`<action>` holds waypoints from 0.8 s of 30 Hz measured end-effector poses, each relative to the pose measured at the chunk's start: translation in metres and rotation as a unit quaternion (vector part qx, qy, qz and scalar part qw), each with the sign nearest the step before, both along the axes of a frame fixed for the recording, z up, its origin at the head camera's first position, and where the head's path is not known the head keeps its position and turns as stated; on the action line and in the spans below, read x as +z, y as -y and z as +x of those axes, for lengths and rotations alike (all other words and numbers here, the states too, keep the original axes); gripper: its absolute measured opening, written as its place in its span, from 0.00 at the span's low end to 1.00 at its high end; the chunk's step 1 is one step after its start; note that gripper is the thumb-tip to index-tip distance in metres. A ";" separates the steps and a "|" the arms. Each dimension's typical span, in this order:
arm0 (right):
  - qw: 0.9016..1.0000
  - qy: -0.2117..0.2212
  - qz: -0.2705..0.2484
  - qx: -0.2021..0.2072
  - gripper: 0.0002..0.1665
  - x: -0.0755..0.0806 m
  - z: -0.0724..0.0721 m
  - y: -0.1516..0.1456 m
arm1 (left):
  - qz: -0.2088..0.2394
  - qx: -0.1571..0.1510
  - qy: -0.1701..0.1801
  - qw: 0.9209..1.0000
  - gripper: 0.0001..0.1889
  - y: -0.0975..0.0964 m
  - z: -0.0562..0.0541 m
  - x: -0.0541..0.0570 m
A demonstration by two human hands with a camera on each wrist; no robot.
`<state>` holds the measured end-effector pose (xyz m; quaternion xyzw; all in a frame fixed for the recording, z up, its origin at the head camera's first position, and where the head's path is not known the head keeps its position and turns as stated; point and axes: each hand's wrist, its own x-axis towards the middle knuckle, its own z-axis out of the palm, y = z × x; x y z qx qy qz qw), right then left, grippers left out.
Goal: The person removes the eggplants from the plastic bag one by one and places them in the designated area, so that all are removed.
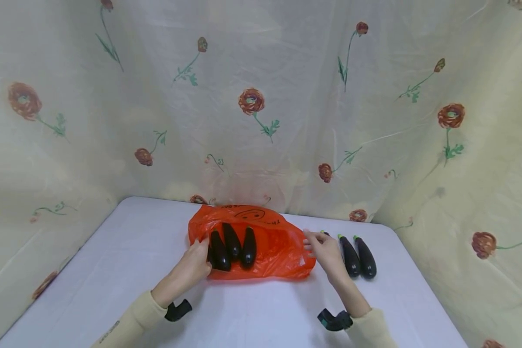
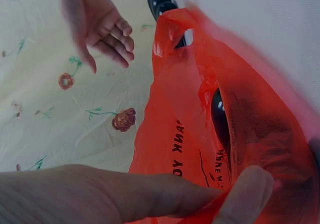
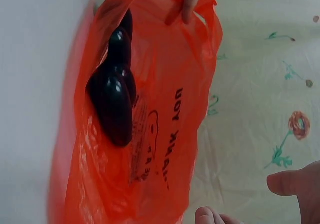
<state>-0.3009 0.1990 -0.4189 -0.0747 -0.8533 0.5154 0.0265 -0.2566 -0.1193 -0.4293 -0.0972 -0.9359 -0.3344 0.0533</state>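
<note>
A red plastic bag (image 1: 278,249) lies on the table with its mouth spread open. Several dark eggplants (image 1: 232,241) rest inside, toward its left end. My left hand (image 1: 195,261) pinches the bag's left edge between thumb and finger, as the left wrist view shows. At the bag's right end is my right hand (image 1: 326,251), its fingers loosely extended and holding nothing. In the right wrist view, the glossy eggplants (image 3: 115,104) lie along one side of the bag. More eggplants (image 1: 365,258) lie just right of my right hand, one partly hidden behind it.
A white table (image 1: 261,309) carries everything. Behind it and at both sides hangs a pale curtain (image 1: 287,58) printed with red flowers. Black straps (image 1: 178,310) sit at both wrists.
</note>
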 end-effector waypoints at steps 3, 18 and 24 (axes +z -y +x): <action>1.000 0.003 -0.005 0.009 0.36 -0.001 -0.002 0.013 | -0.003 0.000 -0.004 1.000 0.30 0.001 0.000 0.000; 0.998 0.003 -0.028 0.050 0.34 -0.011 -0.007 0.057 | 0.000 -0.006 -0.007 1.000 0.28 0.002 -0.001 0.000; 0.997 0.025 -0.014 0.069 0.35 -0.014 -0.007 0.069 | 0.004 -0.006 -0.001 1.000 0.29 0.002 -0.001 0.000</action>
